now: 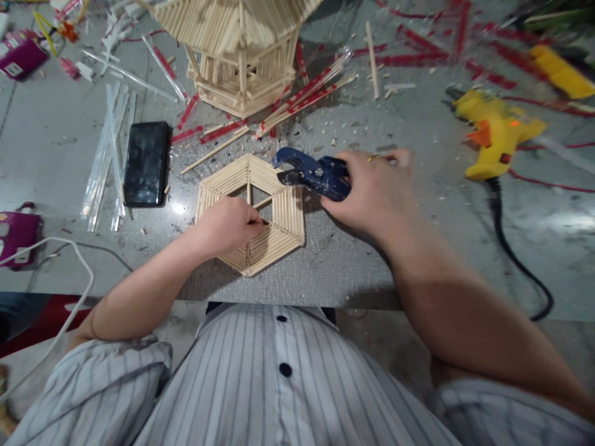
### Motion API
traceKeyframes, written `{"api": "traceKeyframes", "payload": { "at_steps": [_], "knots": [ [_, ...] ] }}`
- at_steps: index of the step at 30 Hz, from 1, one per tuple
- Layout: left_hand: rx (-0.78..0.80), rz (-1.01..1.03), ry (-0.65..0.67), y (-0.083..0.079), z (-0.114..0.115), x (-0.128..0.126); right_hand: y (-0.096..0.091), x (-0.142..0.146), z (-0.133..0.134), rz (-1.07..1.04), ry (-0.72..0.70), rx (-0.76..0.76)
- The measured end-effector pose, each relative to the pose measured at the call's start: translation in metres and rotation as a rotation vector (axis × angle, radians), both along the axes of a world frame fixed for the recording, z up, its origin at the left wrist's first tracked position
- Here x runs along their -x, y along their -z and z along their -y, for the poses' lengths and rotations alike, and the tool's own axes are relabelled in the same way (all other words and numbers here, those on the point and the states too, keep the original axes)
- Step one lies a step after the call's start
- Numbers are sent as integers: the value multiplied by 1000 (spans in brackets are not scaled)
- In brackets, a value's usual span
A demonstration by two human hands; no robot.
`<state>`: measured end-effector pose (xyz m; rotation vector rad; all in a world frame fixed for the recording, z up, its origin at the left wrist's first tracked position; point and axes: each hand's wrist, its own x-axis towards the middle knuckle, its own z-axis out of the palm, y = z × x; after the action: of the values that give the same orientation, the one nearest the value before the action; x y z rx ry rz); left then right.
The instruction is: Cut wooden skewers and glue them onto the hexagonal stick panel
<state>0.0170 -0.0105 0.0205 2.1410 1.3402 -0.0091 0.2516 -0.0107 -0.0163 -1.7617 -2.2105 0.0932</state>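
Observation:
A flat hexagonal frame of thin wooden sticks [289, 217] lies on the table in front of me, with spokes crossing its open middle. My left hand [229, 227] rests over its left side, fingertips pinched near the centre. What they pinch, if anything, is too small to make out. Just right of the frame, my right hand [376, 186] grips a dark blue hand cutter [311, 173], its jaws apart over the frame's upper right edge. Behind stands a larger wooden-stick model with a sloping roof [242, 62].
A yellow hot glue gun [497, 130] stands at the right, its black cable trailing over the table edge. Left of the frame lie a black phone [147, 163] and clear glue sticks [109, 155]. Red-marked wrappers with sticks [307, 93] and scraps are scattered behind.

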Motion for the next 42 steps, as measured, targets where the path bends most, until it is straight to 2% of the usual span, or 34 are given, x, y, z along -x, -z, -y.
{"api": "traceKeyframes", "payload": {
  "at_steps": [10, 17, 31, 37, 42],
  "knots": [
    [37, -4, 24, -1, -2, -1, -4, 2, 1, 7, 12, 43],
    [73, -18, 12, -2, -4, -1, 1, 1, 1, 1, 6, -20],
    [61, 15, 39, -1, -5, 1, 3, 1, 0, 5, 6, -25],
    [77, -9, 45, 0, -6, 2, 19, -8, -6, 31, 91, -86],
    [103, -84, 78, -4, -8, 3, 11, -4, -9, 174, 187, 27]
  ]
}}
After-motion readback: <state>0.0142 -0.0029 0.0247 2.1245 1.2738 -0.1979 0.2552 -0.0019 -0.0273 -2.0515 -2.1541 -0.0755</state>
